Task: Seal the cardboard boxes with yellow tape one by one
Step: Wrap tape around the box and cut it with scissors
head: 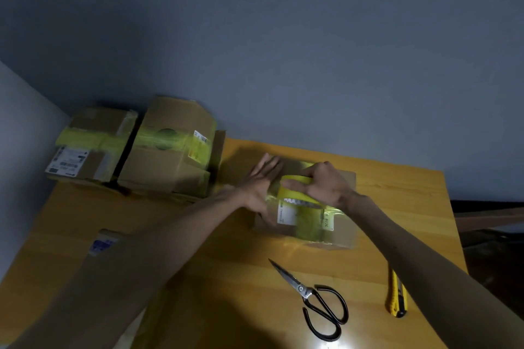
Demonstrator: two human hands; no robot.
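Two hands work a roll of yellow tape (295, 191) on top of a cardboard box (340, 235) in the middle of the wooden table (411, 201).

In the head view, the left hand (259, 183) lies flat on the box top with its fingers straight and spread, holding nothing. The right hand (326, 187) has its fingers curled over the roll, gripping it against the box. Yellow tape already runs over the box's top and front, though blur makes its exact edges hard to trace. Scissors (314, 297) and a yellow utility knife (397, 295) lie nearer the person. Two taped boxes (170, 156) sit side by side at the far left.
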